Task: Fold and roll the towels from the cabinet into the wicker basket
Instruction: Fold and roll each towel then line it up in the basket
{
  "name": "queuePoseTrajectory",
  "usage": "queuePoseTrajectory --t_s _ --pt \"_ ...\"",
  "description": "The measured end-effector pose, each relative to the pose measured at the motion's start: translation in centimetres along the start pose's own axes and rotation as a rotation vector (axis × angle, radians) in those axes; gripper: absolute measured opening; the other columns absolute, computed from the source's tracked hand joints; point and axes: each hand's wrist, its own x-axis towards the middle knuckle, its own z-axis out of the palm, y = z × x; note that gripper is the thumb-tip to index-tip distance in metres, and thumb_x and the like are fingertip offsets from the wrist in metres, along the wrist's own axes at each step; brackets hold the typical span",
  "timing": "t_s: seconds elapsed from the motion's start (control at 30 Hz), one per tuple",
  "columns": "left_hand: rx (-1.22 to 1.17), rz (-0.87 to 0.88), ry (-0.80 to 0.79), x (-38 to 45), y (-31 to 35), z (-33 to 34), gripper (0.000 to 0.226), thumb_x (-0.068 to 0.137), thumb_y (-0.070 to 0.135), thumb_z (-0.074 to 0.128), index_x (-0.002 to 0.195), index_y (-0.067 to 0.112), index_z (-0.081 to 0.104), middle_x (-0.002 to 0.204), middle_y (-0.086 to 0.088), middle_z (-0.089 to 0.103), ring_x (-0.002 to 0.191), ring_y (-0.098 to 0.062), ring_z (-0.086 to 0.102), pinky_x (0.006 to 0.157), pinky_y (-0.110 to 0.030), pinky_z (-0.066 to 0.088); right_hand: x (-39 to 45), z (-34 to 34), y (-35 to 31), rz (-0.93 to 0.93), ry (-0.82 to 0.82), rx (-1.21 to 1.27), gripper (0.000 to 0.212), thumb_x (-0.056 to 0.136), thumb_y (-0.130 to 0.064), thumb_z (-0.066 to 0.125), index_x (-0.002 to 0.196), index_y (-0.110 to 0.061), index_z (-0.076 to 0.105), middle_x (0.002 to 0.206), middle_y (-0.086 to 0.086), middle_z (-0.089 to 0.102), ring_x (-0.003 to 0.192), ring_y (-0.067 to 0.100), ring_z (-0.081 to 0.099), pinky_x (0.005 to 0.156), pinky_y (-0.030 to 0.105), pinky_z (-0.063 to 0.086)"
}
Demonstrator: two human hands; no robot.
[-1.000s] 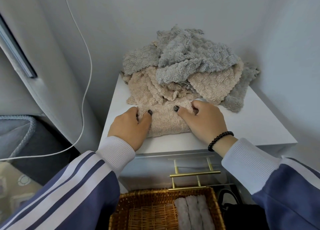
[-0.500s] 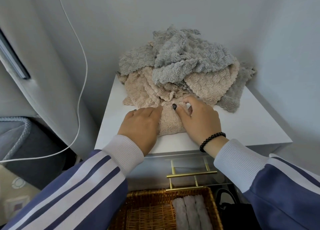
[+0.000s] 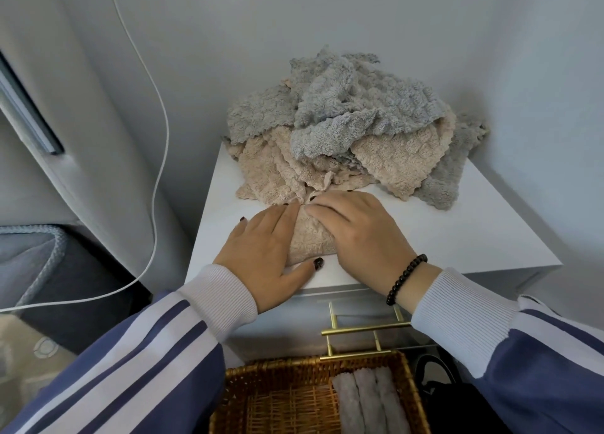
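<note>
At centre frame, on a white cabinet top (image 3: 457,237), two hands press flat on a beige towel (image 3: 310,241) being rolled: the left hand (image 3: 264,254) and right hand (image 3: 356,231) lie with fingers straight, palms down, holding nothing closed. Just behind, a loose pile of grey and beige towels (image 3: 353,129) waits. At bottom centre, a wicker basket (image 3: 284,397) already holds three grey rolls (image 3: 366,401). Next the roll likely needs tightening, then lifting down into the basket
</note>
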Motion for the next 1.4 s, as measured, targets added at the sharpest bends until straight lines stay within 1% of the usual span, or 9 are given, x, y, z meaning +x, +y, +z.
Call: queuePoseTrajectory --t_s 0.13,0.33,0.47,0.6,0.7,0.93,1.1,1.23,1.4 --pt "0.026 0.078 0.102 0.0 -1.0 0.3 0.087 0.080 0.065 0.025 0.148 0.011 0.028 0.142 -0.006 0.047 0.125 -0.026 0.048 0.101 -0.040 0.039 -0.5 -0.9 -0.1 0.099 -0.246 0.131 0.046 0.089 -0.011 0.035 0.131 -0.004 0.053 0.128 0.010 0.056 0.118 0.025 0.052 0.095 0.042 0.048" --pt "0.094 0.196 0.213 -0.8 -1.7 0.1 0.069 0.084 0.054 0.038 0.131 0.007 0.054 0.110 -0.007 0.067 0.090 -0.028 0.065 0.074 -0.040 0.054 -0.9 -3.3 -0.9 0.092 -0.471 0.098 0.075 0.087 -0.060 0.032 0.142 -0.009 0.039 0.135 0.004 0.048 0.122 0.021 0.046 0.091 0.042 0.049" --pt "0.128 0.245 0.277 -2.5 -1.3 0.0 0.064 0.085 0.050 0.043 0.129 0.005 0.056 0.113 -0.008 0.066 0.097 -0.027 0.064 0.084 -0.041 0.052 -1.6 -4.4 -2.4 0.078 -0.611 -0.021 0.093 0.074 -0.071 0.037 0.146 -0.013 0.027 0.136 -0.002 0.041 0.125 0.019 0.041 0.097 0.038 0.043" --pt "0.172 0.214 0.297 -3.9 0.2 1.3 0.065 0.088 0.044 0.045 0.137 0.002 0.048 0.139 -0.014 0.051 0.130 -0.030 0.046 0.107 -0.052 0.036 -2.4 -3.4 -3.0 0.067 -0.553 -0.187 0.100 0.061 -0.058 0.071 0.139 -0.005 0.038 0.130 0.006 0.051 0.124 0.028 0.049 0.101 0.051 0.042" --pt "0.198 0.173 0.224 -4.3 0.4 1.7 0.080 0.084 0.053 0.046 0.143 0.001 0.037 0.146 -0.016 0.042 0.136 -0.032 0.039 0.110 -0.053 0.033 -2.5 -2.7 -3.3 0.072 -0.523 -0.265 0.104 0.059 -0.053 0.077 0.140 0.000 0.038 0.136 0.013 0.050 0.134 0.034 0.039 0.109 0.058 0.027" --pt "0.199 0.162 0.221 -3.9 0.2 2.3 0.088 0.076 0.051 0.064 0.142 -0.002 0.037 0.142 -0.021 0.045 0.132 -0.037 0.043 0.106 -0.051 0.039 -2.5 -2.1 -3.7 0.047 -0.509 -0.266 0.099 0.071 -0.055 0.068 0.143 0.002 0.032 0.144 0.019 0.041 0.136 0.039 0.035 0.110 0.052 0.032" --pt "0.098 0.148 0.233 -3.6 -0.7 2.5 0.084 0.081 0.060 0.042 0.141 0.001 0.038 0.136 -0.018 0.050 0.126 -0.035 0.048 0.104 -0.048 0.042 -2.2 -1.5 -3.2 0.106 -0.508 -0.254 0.101 0.069 -0.072 0.048 0.138 0.002 0.039 0.137 0.017 0.050 0.129 0.034 0.047 0.108 0.043 0.031" --pt "0.072 0.174 0.266 -3.2 -1.7 2.5 0.088 0.075 0.067 0.045 0.138 0.005 0.042 0.129 -0.012 0.056 0.116 -0.030 0.056 0.098 -0.043 0.046 -2.1 -1.5 -3.1 0.109 -0.467 -0.246 0.100 0.069 -0.076 0.036 0.135 0.000 0.042 0.133 0.013 0.054 0.124 0.030 0.052 0.106 0.038 0.028" --pt "-0.074 0.230 0.288 -2.9 -2.8 2.4 0.088 0.062 0.060 0.073 0.131 0.012 0.049 0.113 -0.007 0.061 0.100 -0.029 0.061 0.085 -0.043 0.051 -3.0 -1.8 -3.2 0.087 -0.407 -0.265 0.096 0.064 -0.067 0.062 0.132 0.000 0.049 0.126 0.013 0.059 0.117 0.030 0.057 0.104 0.040 0.035"
